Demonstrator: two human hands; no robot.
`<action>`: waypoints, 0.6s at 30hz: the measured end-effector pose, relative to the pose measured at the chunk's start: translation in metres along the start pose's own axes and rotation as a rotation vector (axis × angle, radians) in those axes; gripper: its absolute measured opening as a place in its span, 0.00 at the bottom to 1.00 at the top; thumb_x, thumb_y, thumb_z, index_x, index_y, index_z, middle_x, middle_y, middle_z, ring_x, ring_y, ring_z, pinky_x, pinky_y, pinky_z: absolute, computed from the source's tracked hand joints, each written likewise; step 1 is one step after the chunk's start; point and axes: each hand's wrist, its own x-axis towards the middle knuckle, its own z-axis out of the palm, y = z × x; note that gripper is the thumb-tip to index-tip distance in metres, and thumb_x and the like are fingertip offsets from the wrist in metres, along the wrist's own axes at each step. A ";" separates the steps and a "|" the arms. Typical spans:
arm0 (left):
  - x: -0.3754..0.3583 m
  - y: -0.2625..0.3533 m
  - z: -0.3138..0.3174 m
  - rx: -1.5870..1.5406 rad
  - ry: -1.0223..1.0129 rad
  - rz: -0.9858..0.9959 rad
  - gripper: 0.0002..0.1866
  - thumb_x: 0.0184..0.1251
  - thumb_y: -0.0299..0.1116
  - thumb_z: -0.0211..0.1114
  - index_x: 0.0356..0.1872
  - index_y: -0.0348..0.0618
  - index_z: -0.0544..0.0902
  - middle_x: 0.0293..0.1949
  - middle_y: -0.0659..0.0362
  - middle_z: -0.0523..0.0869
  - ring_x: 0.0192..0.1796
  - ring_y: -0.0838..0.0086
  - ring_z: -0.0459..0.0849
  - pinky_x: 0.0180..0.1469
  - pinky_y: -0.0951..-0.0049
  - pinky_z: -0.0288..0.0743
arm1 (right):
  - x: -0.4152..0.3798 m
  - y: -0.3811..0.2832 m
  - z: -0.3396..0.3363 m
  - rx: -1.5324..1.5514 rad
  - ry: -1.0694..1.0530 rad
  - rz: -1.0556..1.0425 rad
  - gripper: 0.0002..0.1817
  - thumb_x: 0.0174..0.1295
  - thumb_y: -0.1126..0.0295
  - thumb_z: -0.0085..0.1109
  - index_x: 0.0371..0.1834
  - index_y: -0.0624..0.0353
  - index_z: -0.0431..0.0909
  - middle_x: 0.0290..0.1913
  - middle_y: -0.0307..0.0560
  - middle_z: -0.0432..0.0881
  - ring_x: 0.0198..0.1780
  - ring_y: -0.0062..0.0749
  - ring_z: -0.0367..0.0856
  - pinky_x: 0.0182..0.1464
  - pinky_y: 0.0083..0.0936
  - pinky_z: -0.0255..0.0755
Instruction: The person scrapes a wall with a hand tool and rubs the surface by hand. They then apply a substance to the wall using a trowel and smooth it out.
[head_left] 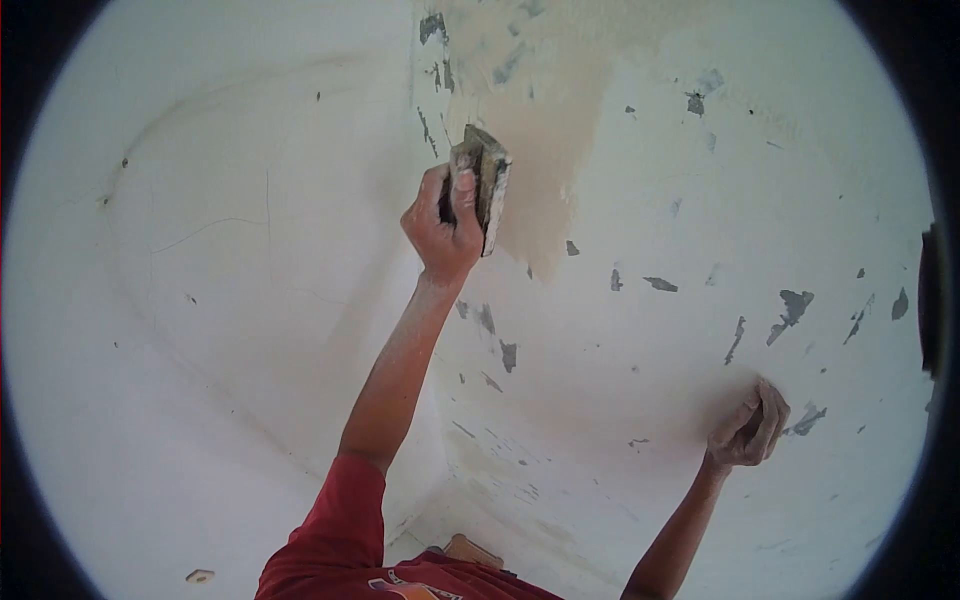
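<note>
Red short-sleeved cloth shirt (335, 510) sits lowest and nearest; beyond it the left hand (442, 228) curls round the back of a grey, plaster-caked, flat rectangular tool (493, 195), at the pale, chipped wall (665, 215) just beside the corner (412, 80). It looks light, stiff and dusty-slick, best held by its back; open wall runs rightward, where the right hand (750, 428) is half-curled, contents unclear.

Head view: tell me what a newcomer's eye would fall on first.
First, the dusty left hand gripping a flat tool at the upper middle, beside a beige patch on the wall. Next, the bright red shirt at the bottom. Then the dark grey spots scattered over the picture's right half.
</note>
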 end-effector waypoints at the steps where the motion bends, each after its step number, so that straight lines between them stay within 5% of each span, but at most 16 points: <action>1: 0.002 -0.001 0.007 -0.009 0.000 0.002 0.12 0.75 0.39 0.67 0.43 0.39 0.83 0.24 0.49 0.82 0.22 0.57 0.80 0.26 0.66 0.73 | 0.001 -0.002 0.000 -0.014 -0.009 0.008 0.12 0.69 0.77 0.56 0.47 0.74 0.85 0.44 0.58 0.86 0.43 0.47 0.84 0.44 0.39 0.81; 4: -0.023 0.009 0.024 0.147 -0.088 0.036 0.13 0.78 0.40 0.64 0.42 0.38 0.83 0.25 0.51 0.83 0.23 0.60 0.83 0.27 0.67 0.73 | 0.003 -0.005 0.001 -0.038 -0.012 0.004 0.11 0.69 0.78 0.56 0.46 0.74 0.85 0.43 0.58 0.86 0.43 0.46 0.84 0.43 0.38 0.81; 10: -0.050 0.040 0.046 0.155 0.043 0.075 0.10 0.74 0.35 0.68 0.46 0.39 0.84 0.26 0.49 0.84 0.23 0.56 0.85 0.25 0.64 0.75 | 0.005 -0.009 0.009 -0.035 0.015 0.004 0.10 0.69 0.79 0.56 0.46 0.73 0.85 0.42 0.57 0.86 0.43 0.46 0.84 0.43 0.37 0.80; 15: -0.059 0.079 0.018 -0.198 -0.251 -0.144 0.10 0.76 0.36 0.66 0.44 0.39 0.83 0.25 0.48 0.82 0.22 0.56 0.82 0.26 0.66 0.73 | 0.001 -0.007 0.001 -0.064 -0.007 -0.004 0.10 0.70 0.79 0.56 0.47 0.73 0.84 0.43 0.56 0.86 0.43 0.46 0.84 0.44 0.38 0.81; 18: -0.035 0.075 -0.015 -0.206 -0.110 -0.104 0.11 0.78 0.37 0.63 0.41 0.38 0.83 0.24 0.48 0.81 0.21 0.56 0.79 0.26 0.67 0.71 | 0.000 -0.001 0.002 -0.036 0.003 0.000 0.10 0.69 0.79 0.55 0.47 0.73 0.85 0.44 0.57 0.86 0.44 0.46 0.84 0.45 0.38 0.82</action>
